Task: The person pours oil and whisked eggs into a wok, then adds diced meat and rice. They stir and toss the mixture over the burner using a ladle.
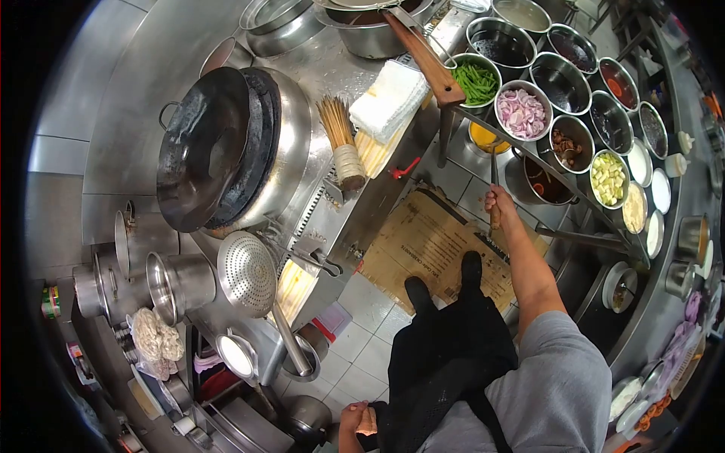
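My right hand is wrapped round the handle of a ladle, whose bowl end reaches into a metal pot of yellow liquid below the shelf of bowls. Low in the view, beside the black apron, my left hand is closed; it seems to be round a light brown thing that I cannot make out. Beside the ladle's pot stands a deeper pot of dark red-brown liquid. Bowls of pink sliced onion and green vegetables sit above the yellow pot.
A black wok rests tilted on the stove at left. Near it are a bamboo brush, a white cloth and a perforated skimmer. A wooden handle juts over the counter edge. Flattened cardboard lies underfoot.
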Demonstrator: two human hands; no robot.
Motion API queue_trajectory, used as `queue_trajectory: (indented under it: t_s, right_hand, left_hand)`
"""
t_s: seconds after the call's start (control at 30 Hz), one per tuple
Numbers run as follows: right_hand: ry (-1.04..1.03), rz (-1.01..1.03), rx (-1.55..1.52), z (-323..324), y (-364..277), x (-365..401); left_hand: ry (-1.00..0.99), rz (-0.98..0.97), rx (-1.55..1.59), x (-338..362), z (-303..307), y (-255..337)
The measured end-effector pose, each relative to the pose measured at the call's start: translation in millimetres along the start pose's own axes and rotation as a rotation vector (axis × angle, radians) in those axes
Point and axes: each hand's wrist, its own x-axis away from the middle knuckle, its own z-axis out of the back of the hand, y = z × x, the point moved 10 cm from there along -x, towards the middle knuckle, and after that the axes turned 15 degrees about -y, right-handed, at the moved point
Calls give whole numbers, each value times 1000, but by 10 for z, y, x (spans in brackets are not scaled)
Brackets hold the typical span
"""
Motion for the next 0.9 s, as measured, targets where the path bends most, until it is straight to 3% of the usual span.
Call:
queue_trajectory:
  t_s: [0.37,0.43,0.63,0.9]
  right_hand:
    - [-105,9,-194,-27,-42,150]
    - [-254,-59,-591,-193,-1,192]
    - [-312,10,-528,-259,-76,295]
    - [-405,-42,-558,-478,-177,419]
  left_hand:
    - [20,-27,27,-166,136,-68]
    - [13,-32,54,-233,147,-96]
    - [8,-17,-19,-166,128,-29]
    - [3,-72,-20,-78,152,122]
